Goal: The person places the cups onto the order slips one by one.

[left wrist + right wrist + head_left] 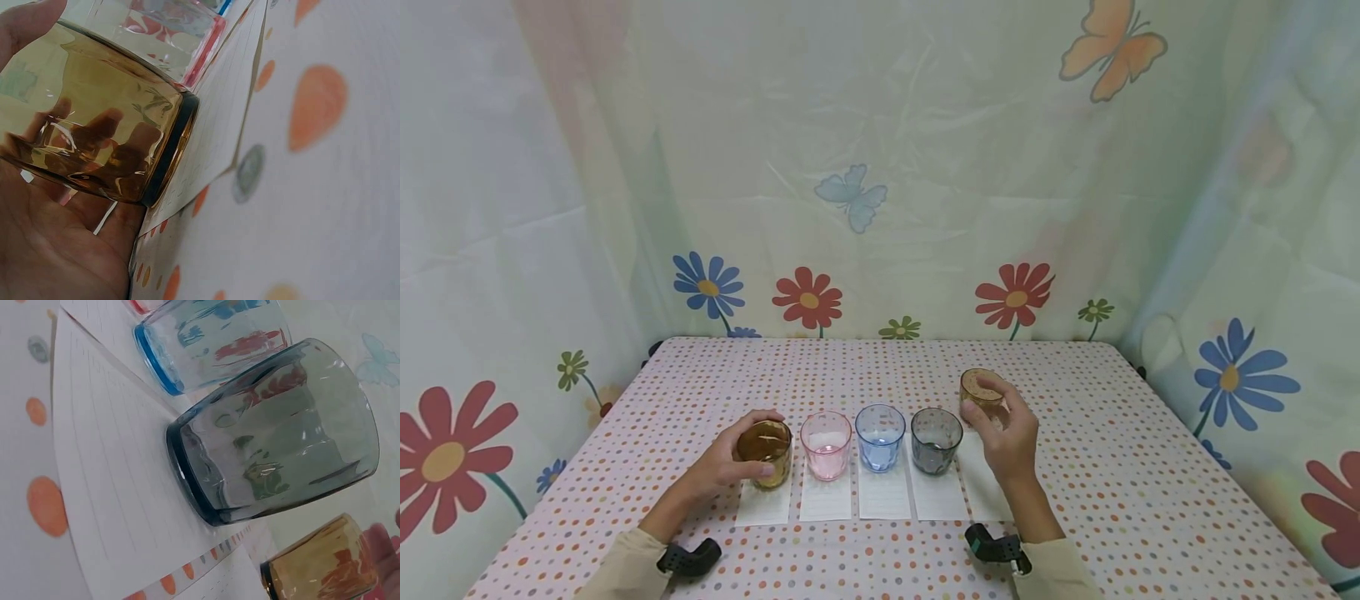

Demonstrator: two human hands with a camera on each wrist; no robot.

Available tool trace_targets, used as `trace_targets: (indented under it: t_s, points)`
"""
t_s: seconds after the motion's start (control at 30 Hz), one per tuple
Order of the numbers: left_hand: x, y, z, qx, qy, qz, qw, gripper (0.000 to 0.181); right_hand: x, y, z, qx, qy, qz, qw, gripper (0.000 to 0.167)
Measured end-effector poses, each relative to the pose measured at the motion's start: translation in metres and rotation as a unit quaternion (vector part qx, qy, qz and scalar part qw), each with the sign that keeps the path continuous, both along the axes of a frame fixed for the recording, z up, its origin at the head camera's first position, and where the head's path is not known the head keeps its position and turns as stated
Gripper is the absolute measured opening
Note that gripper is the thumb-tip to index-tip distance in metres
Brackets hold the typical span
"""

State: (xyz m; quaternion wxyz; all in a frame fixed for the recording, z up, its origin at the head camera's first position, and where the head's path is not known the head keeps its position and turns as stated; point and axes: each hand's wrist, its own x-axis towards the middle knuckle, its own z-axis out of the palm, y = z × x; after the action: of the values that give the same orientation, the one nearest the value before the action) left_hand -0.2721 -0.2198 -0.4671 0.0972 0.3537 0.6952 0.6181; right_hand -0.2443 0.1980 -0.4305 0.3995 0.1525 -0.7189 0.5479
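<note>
My left hand [730, 458] holds an amber glass [766, 454] at the left end of a row, thumb on the near side. The left wrist view shows several fingers through the wall of that amber glass [94, 119], its base at the lined paper. At the right, my right hand [1009, 429] grips a second amber glass [973, 398] near its rim, farther back than the row. Whether this glass touches the table cannot be made out. Between the hands stand a pink glass [826, 450], a blue glass [880, 442] and a grey glass [936, 446], all upright.
Several white lined papers [825, 502] lie side by side beneath and in front of the glasses. They rest on a dotted tablecloth [865, 567]. A flowered curtain [925, 250] surrounds the table at the back and sides.
</note>
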Motion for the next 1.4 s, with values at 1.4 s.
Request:
trace_targets:
  t_s: [1.4]
  points:
    - [0.002,0.001,0.003,0.006,-0.003,-0.005,1.0,0.063,-0.044,0.032,-0.022,-0.015,-0.257,-0.082,0.9628,0.092]
